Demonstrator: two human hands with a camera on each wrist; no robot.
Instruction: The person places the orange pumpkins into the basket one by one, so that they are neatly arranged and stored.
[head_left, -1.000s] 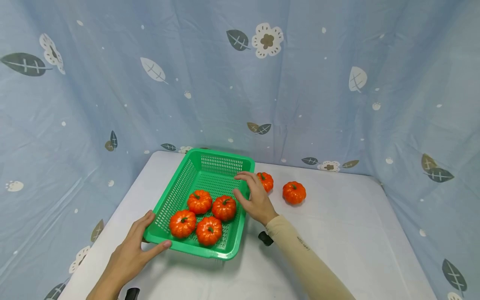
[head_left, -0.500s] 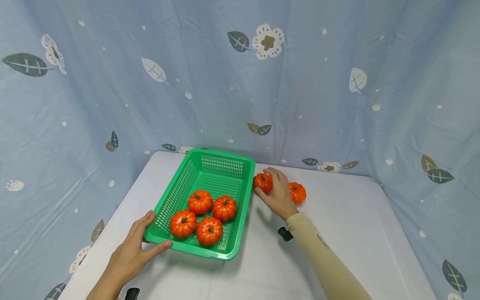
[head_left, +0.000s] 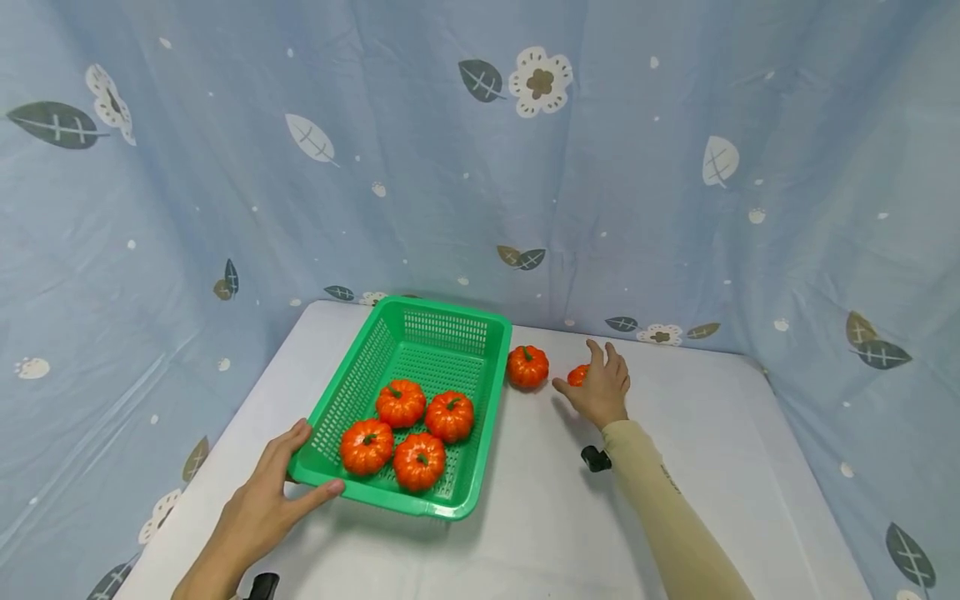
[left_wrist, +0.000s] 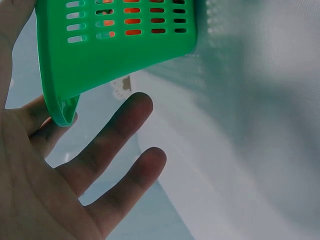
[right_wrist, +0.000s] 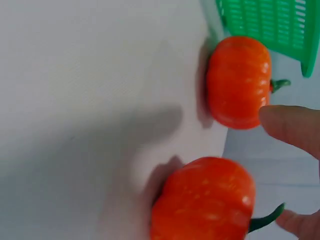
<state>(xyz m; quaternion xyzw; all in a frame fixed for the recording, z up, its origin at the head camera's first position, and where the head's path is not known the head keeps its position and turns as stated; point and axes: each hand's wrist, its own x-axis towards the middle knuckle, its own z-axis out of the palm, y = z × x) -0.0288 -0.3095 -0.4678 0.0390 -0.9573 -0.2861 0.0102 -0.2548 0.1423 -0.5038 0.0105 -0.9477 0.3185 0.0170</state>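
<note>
A green plastic basket [head_left: 491,433] stands on the left of the white table, holding several small orange pumpkins [head_left: 418,462]. My left hand [head_left: 258,508] grips its near left corner, thumb over the front rim. In the left wrist view two fingers [left_wrist: 145,167] stretch out below the basket rim. My right hand [head_left: 602,387] hovers with fingers spread at a loose pumpkin [head_left: 577,375], covering most of it. That pumpkin [right_wrist: 205,200] shows its green stem beside a fingertip in the right wrist view. Another pumpkin [head_left: 527,367] sits between the basket and this hand.
A blue curtain [head_left: 420,167] printed with leaves and flowers hangs behind and beside the white table [head_left: 720,467]. The loose pumpkins lie toward the table's back edge, just right of the basket.
My right hand has moved right, from over the basket's right rim, past the nearer loose pumpkin, to the farther one. Left hand and basket have stayed in place.
</note>
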